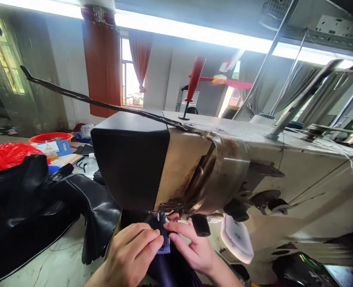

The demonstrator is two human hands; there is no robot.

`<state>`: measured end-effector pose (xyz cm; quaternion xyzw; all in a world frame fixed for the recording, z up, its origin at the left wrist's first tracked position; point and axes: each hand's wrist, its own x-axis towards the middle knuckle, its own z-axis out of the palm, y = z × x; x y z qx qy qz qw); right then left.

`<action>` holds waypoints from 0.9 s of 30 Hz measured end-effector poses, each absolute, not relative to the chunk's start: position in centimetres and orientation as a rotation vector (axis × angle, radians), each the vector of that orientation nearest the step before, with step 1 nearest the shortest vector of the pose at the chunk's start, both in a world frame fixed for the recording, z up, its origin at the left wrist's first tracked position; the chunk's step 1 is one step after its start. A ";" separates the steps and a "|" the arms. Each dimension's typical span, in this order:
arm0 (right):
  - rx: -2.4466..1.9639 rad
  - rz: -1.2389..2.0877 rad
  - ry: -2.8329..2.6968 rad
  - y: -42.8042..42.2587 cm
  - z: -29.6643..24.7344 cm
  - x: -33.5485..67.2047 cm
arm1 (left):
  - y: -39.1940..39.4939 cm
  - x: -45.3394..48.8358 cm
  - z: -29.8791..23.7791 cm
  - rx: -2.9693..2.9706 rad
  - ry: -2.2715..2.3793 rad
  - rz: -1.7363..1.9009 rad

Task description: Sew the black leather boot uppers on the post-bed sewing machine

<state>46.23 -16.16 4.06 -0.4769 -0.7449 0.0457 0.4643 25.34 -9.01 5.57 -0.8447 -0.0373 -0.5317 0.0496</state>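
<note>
A sewing machine (194, 171) fills the middle of the head view, its dark end cover towards the left. Below the machine head, my left hand (133, 249) has its fingers closed on the near left side of black material (164, 238) with a bluish edge. My right hand (191, 243) pinches the right side of the same piece, its thumb and forefinger close to the left fingertips. The black material runs in under the needle area, and more dark material hangs down towards me. The needle itself is hidden or too small to make out.
Black leather-like sheets (59, 203) lie heaped on the table at left. Behind them are a red plastic bag (12, 157), an orange basin (50, 137) and a clear bottle (91, 162). A red-handled screwdriver (194, 81) stands upright on the machine. A white pad (237, 239) is right of my hands.
</note>
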 end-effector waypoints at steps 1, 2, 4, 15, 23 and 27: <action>-1.145 0.122 -1.860 -16.1 4.3 46.1 | -9.0 25.5 5.5 -2.555 -0.122 -1.632; -1.129 0.133 -1.875 -16.0 4.5 45.9 | -9.0 25.6 5.5 -2.535 -0.123 -1.653; -1.113 0.158 -1.869 -15.7 4.7 45.8 | -8.9 25.7 5.3 -2.530 -0.130 -1.665; -1.125 0.441 -1.816 -15.1 4.8 45.6 | -7.8 26.1 5.4 -2.594 -0.179 -1.595; -1.170 0.394 -1.860 -14.9 4.7 45.9 | -7.5 26.3 6.0 -2.580 -0.214 -1.574; -1.204 0.370 -1.877 -15.0 5.1 45.9 | -6.9 26.0 5.7 -2.644 -0.158 -1.613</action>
